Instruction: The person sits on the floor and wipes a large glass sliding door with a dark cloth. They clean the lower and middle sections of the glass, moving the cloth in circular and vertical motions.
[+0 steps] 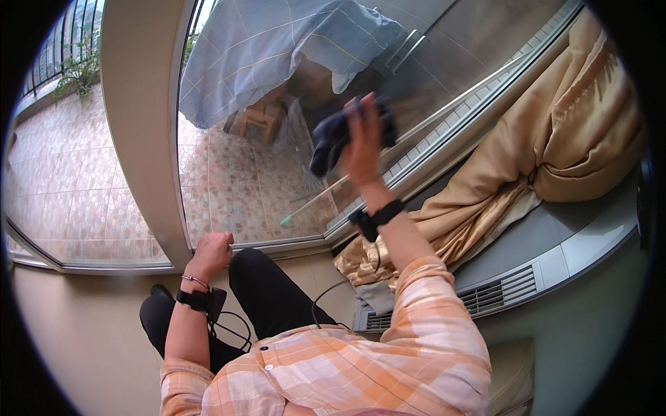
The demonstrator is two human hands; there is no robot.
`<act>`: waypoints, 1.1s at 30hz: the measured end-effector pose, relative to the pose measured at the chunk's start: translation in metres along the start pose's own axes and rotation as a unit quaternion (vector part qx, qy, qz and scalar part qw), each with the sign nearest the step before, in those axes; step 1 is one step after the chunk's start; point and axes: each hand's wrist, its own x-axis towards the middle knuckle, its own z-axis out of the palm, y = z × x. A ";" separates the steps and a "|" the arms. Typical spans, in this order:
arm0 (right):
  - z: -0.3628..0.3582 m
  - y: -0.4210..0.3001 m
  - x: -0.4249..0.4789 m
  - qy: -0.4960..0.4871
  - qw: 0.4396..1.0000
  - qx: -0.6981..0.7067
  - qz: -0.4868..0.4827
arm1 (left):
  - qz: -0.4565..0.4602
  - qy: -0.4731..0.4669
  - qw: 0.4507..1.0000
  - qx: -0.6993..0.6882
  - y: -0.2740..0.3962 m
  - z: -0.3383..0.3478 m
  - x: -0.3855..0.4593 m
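My right hand (362, 148) presses a dark cloth (332, 139) flat against the pane of a glass door (250, 182). Motion blurs both the hand and the cloth. A bunched fold of the cloth sticks out left of my fingers. My left hand (212, 253) is curled into a loose fist beside the door frame (140, 104), just above my left knee. Nothing shows in it, though its palm side is hidden. Each wrist carries a black strap with a small device, and thin cables run from them.
Gold curtains (484, 192) are tied and bunched at the right, over a floor-standing unit with a vent grille (504, 288). A grey cloth (375, 296) lies at that unit's near end. Behind the glass are a cloth-covered object (270, 47), a wooden stool (257, 122) and a long pole (322, 195).
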 end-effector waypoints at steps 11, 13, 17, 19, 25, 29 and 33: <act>0.053 -0.055 -0.028 -0.074 0.992 0.005 -0.098 | 0.006 -0.018 1.000 0.019 0.005 0.004 0.009; 0.049 -0.075 -0.048 -0.179 0.960 0.153 -0.153 | 0.007 -0.004 1.000 0.015 0.000 0.003 0.005; 0.033 -0.065 -0.024 -0.141 0.976 0.076 -0.150 | 0.014 0.007 1.000 0.006 0.001 0.001 0.003; 0.028 -0.048 0.028 -0.042 0.991 0.077 -0.097 | 0.010 0.005 1.000 0.013 0.002 -0.001 0.002; 0.008 -0.066 0.155 0.194 0.974 0.003 -0.116 | 0.007 -0.016 0.999 0.030 0.010 -0.005 0.003; 0.064 -0.093 0.059 -0.059 0.982 0.158 -0.088 | 0.018 0.005 1.000 0.013 0.006 -0.002 0.004; 0.066 -0.111 -0.012 -0.209 0.913 0.333 -0.106 | 0.027 0.024 0.999 0.010 0.004 -0.006 0.002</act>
